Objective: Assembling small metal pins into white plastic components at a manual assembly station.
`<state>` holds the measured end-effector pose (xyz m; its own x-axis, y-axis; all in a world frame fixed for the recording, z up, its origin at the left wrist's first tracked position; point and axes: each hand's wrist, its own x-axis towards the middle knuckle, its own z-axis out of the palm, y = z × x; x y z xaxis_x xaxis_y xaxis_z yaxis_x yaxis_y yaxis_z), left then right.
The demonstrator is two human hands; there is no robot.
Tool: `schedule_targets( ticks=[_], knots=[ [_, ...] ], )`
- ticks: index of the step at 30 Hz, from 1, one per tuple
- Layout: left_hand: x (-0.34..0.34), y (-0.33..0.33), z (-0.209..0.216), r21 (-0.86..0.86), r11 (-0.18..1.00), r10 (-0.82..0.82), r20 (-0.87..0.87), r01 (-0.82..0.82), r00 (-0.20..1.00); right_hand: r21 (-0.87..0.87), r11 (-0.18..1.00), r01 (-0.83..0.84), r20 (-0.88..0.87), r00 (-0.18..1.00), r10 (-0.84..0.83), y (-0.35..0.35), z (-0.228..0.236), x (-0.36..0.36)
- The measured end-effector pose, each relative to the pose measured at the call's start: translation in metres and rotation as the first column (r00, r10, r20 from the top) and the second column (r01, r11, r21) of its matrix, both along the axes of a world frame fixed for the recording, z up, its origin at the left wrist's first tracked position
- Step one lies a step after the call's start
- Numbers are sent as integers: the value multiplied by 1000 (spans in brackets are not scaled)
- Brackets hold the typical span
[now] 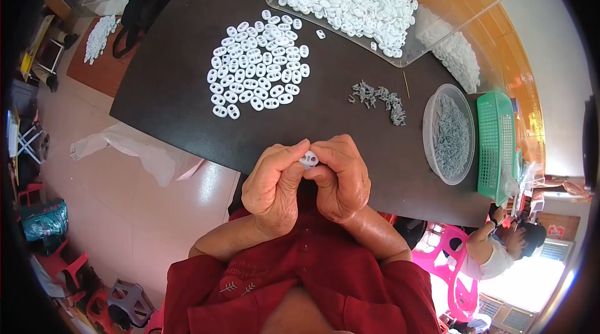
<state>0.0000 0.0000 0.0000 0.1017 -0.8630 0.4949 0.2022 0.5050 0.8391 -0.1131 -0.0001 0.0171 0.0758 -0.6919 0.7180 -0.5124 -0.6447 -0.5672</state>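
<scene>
Between the fingertips of both hands is a small white oval plastic piece with two holes (pixel 308 159). My left hand (pixel 275 184) pinches its left side, and my right hand (pixel 342 177) pinches its right side. Fingers and thumbs cover its edges, so only part of its face shows. Beyond the hands, many like white oval pieces (pixel 256 71) lie spread on the dark table (pixel 181 52). To their right sits a small loose pile of grey pin-like parts (pixel 379 97).
A clear bin (pixel 409 62) heaped with white pieces stands at the far side. At the right are a round bowl (pixel 428 131) of grey parts and a green basket (pixel 495 146). A thin stick (pixel 406 84) lies nearby. Another person (pixel 497 249) sits at the lower right.
</scene>
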Motion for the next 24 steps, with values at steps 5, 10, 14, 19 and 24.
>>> schedule_targets(
  ticks=[5, 10, 14, 19, 24],
  knots=[
    [-6, 2, -2, -18, 997, 70, 8, -70, 998, -23, 999, 23, -15, 1000, -23, 2, -3, 0],
    [-8, 1, -5, -33, 993, 114, 28, -113, 993, -54, 998, 35, -5, 999, -35, 0, -8, 3],
    [-12, 0, -9, 9, 995, 102, 38, -102, 994, -73, 996, 45, 25, 999, -43, -2, -16, 2],
    [-9, 2, -6, 76, 996, 54, 15, -55, 998, -25, 999, 33, 0, 999, -33, -1, -11, -1],
    [-6, 2, -2, 145, 988, -39, -78, 50, 996, 67, 997, 47, 1, 999, -48, 2, 0, 3]
  ],
)
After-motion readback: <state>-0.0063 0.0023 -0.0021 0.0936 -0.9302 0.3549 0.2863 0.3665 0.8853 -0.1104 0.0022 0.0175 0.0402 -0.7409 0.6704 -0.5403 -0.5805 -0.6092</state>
